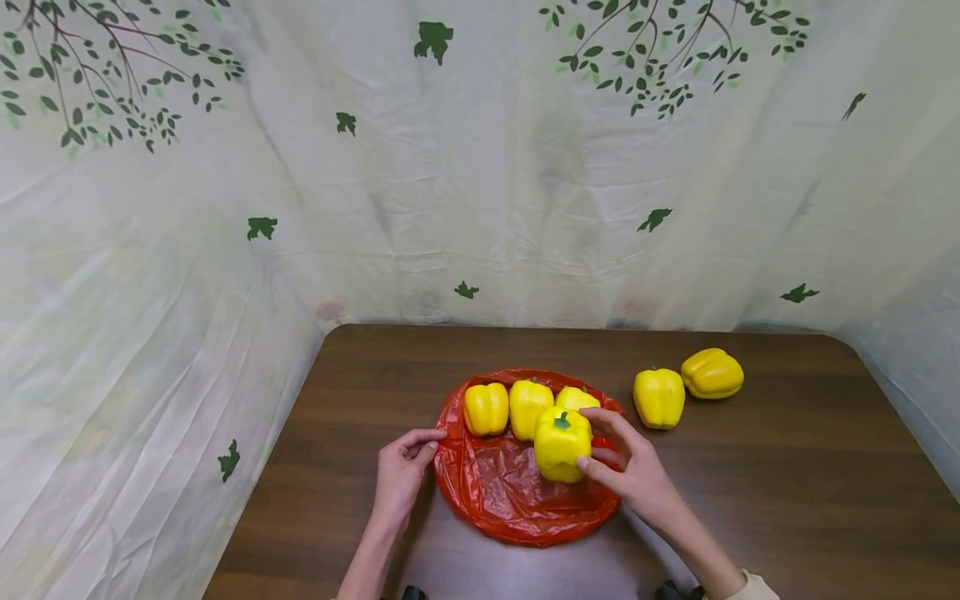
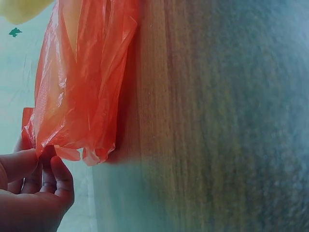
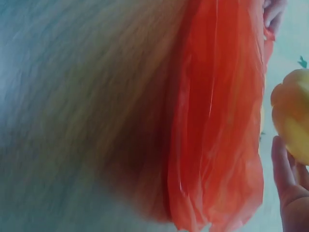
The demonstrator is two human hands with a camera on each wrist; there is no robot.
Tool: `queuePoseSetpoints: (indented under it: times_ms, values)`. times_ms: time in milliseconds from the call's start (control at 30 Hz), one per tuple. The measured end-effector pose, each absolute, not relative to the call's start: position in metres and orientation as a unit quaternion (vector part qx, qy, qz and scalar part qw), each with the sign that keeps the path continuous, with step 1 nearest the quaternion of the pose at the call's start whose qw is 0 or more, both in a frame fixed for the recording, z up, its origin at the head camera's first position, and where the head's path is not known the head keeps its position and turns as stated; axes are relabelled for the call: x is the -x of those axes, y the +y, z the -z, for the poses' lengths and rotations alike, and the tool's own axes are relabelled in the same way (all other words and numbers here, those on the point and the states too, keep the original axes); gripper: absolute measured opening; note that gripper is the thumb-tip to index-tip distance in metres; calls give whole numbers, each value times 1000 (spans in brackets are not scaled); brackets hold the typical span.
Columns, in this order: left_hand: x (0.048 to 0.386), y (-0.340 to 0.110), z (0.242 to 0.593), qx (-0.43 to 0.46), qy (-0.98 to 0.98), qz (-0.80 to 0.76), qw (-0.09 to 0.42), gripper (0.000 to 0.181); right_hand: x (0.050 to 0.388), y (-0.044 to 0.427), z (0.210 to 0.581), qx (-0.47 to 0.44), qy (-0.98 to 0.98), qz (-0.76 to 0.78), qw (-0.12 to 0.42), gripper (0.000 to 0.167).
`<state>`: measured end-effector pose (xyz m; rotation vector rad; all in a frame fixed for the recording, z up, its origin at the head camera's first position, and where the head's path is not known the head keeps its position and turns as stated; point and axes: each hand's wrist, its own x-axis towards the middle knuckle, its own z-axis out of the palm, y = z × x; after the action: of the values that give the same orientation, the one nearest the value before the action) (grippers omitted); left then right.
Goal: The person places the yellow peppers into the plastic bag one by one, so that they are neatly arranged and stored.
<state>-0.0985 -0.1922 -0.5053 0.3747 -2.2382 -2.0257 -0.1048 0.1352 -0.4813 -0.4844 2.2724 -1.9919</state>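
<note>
Head view: thin red plastic bag (image 1: 498, 504) sits mouth-up on brown wood tabletop (image 1: 795, 475), its rim spread in a rough oval. Held pepper (image 1: 562, 454), yellow w/ green stem (stem end up), is over the R part of the bag's opening. R hand (image 1: 637, 471) grips it from the R side, thumb at the near face, other fingers at the far side, i.e. parted only by the pepper's width. L hand (image 1: 400, 471) is at the bag's L edge, fingers narrow, pinching the rim.

Inside bag, along far side, L to R: 1st pepper (image 1: 486, 409), 2nd pepper (image 1: 530, 407) & 3rd pepper (image 1: 577, 398), all yellow; the last partly hidden by the held one. On tabletop, R of bag: upright pepper (image 1: 659, 400) w/ tilted pepper (image 1: 714, 373) just beside it, farther back. Pale cloth (image 1: 487, 175) w/ green leaf print hangs behind; light sleeve (image 1: 753, 588) at R wrist.

L wrist view: thumb & fingers (image 2: 63, 179) close on a gathered bit of red plastic.

R wrist view: held pepper above rim level, cut off by frame edge.
</note>
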Motion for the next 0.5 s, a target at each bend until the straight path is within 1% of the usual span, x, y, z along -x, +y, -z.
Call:
queuePoseSetpoints:
  times_ms: [300,500]
  values:
    - [98,-191,503,-124,-732,668,47,18,101,116,484,167,719,671,76,55]
    - [97,-189,502,-121,-723,678,57,16,97,104,488,158,717,669,117,55]
